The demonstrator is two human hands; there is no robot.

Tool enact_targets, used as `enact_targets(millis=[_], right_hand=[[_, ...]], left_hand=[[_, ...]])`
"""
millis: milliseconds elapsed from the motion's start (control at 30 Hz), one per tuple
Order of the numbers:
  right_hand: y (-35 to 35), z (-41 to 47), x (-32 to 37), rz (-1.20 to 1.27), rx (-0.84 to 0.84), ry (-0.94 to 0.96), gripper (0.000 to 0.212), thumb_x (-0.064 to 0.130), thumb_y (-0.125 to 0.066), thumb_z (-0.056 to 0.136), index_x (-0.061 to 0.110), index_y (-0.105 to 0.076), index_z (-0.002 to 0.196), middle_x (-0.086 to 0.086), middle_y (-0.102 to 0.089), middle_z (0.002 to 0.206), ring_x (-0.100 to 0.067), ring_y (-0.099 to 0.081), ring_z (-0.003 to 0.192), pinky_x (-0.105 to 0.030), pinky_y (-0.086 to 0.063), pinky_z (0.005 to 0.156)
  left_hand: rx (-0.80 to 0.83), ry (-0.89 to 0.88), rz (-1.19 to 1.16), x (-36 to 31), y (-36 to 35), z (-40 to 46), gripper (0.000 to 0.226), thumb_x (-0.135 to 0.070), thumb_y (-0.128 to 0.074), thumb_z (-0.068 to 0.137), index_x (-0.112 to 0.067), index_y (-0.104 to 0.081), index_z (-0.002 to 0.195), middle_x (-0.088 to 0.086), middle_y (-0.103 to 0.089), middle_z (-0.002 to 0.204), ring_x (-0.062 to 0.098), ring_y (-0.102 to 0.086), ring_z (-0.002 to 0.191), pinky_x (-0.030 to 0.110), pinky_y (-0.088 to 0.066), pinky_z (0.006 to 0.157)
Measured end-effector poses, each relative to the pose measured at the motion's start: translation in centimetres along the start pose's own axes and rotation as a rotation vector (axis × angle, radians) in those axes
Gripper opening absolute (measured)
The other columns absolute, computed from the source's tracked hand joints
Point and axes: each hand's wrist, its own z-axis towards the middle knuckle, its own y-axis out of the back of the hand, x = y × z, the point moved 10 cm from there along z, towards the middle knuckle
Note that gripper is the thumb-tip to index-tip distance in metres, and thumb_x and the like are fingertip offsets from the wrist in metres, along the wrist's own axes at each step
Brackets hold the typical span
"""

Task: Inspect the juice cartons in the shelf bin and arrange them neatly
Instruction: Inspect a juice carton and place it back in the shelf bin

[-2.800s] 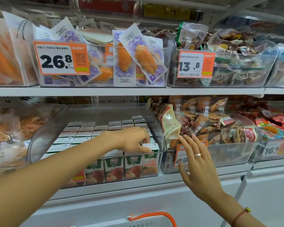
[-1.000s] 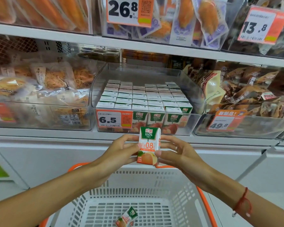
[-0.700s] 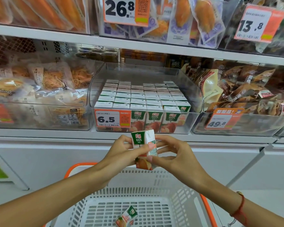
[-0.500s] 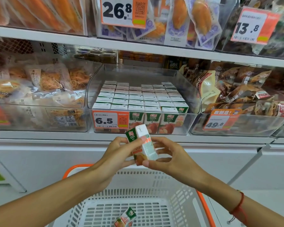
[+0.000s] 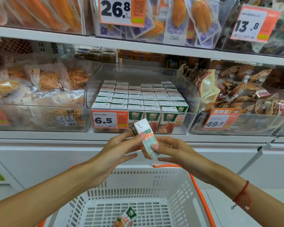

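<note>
Both hands — left hand and right hand — are pinching a carton below the bin; turning it slowly would expose every printed face.

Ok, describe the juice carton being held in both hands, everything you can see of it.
The held carton is a small paperboard juice box, white on its folded top, green on one side, with orange dots and fine print on the panel facing the camera. It is tilted, top leaning toward the shelf bin, in the air above the white basket. The left hand pinches its left side; the right hand holds its right side, thumb on the printed panel.
</note>
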Motion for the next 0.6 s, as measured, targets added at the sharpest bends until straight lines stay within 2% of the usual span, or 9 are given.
enact_targets(millis=[100, 200, 300, 400, 467, 533, 600], right_hand=[[-0.7, -0.2, 0.2, 0.005, 0.064, 0.022, 0.042, 0.042, -0.064, 0.086, 0.021, -0.066, 0.122, 0.006, -0.073, 0.113, -0.008, -0.066, 0.109, -0.02, -0.051, 0.095], [0.4, 0.0, 0.0, 0.002, -0.088, 0.035, 0.046, 0.051, -0.072, 0.073, 0.023, -0.071, 0.11, 0.001, -0.075, 0.101, -0.01, -0.07, 0.098, -0.022, -0.054, 0.089], [1.7, -0.2, -0.2, -0.121, -0.284, 0.034, 0.041, 0.047, -0.083, 0.067, 0.025, -0.07, 0.099, -0.002, -0.074, 0.09, -0.011, -0.069, 0.079, -0.024, -0.056, 0.069], [1.8, -0.7, 0.5, -0.353, -0.373, 0.091, 0.046, 0.058, -0.081, 0.061, 0.031, -0.064, 0.093, 0.009, -0.072, 0.081, -0.006, -0.068, 0.071, -0.029, -0.057, 0.066], [1.5, -1.0, 0.9, -0.494, -0.406, 0.149, 0.049, 0.065, -0.078, 0.059, 0.034, -0.059, 0.091, 0.014, -0.07, 0.08, -0.001, -0.065, 0.073, -0.024, -0.054, 0.067], [1.1, -1.2, 1.3, -0.538, -0.398, 0.205, 0.052, 0.071, -0.075, 0.057, 0.035, -0.058, 0.092, 0.018, -0.069, 0.08, 0.002, -0.061, 0.077, -0.018, -0.051, 0.068], [0.5, -0.9, 1.2, -0.462, -0.306, 0.206, 0.057, 0.076, -0.069, 0.057, 0.036, -0.06, 0.097, 0.02, -0.068, 0.088, 0.002, -0.062, 0.084, -0.017, -0.052, 0.075]], left_hand=[[0.019, -0.017, 0.019, -0.1, -0.4, -0.1, 0.043, -0.046, -0.06, 0.085, -0.028, -0.064, 0.123, -0.01, -0.072, 0.114, 0.003, -0.065, 0.11, 0.028, -0.049, 0.1], [-0.077, -0.026, 0.03, 0.0, 0.3, -0.2, 0.038, -0.044, -0.062, 0.087, -0.026, -0.067, 0.12, -0.011, -0.074, 0.108, 0.004, -0.069, 0.102, 0.021, -0.056, 0.084], [-0.276, 0.023, -0.054, 1.2, 1.7, -0.7, 0.03, -0.03, -0.07, 0.086, -0.015, -0.071, 0.112, -0.007, -0.077, 0.091, 0.009, -0.074, 0.084, 0.016, -0.058, 0.064], [-0.269, 0.065, -0.097, 1.9, 1.0, -0.8, 0.028, -0.031, -0.071, 0.085, -0.015, -0.071, 0.108, -0.002, -0.078, 0.092, 0.01, -0.074, 0.084, 0.018, -0.059, 0.067], [-0.242, 0.079, -0.067, 2.0, 0.7, -0.8, 0.027, -0.035, -0.073, 0.083, -0.019, -0.073, 0.105, -0.004, -0.078, 0.09, 0.007, -0.074, 0.082, 0.02, -0.059, 0.07], [-0.247, 0.096, -0.047, 2.1, 1.1, -0.7, 0.024, -0.035, -0.074, 0.082, -0.019, -0.074, 0.101, -0.004, -0.078, 0.088, 0.006, -0.074, 0.079, 0.021, -0.058, 0.071], [-0.25, 0.124, -0.057, 2.2, 1.8, -0.7, 0.024, -0.034, -0.073, 0.083, -0.02, -0.073, 0.102, -0.003, -0.078, 0.092, 0.007, -0.074, 0.079, 0.022, -0.057, 0.072]])
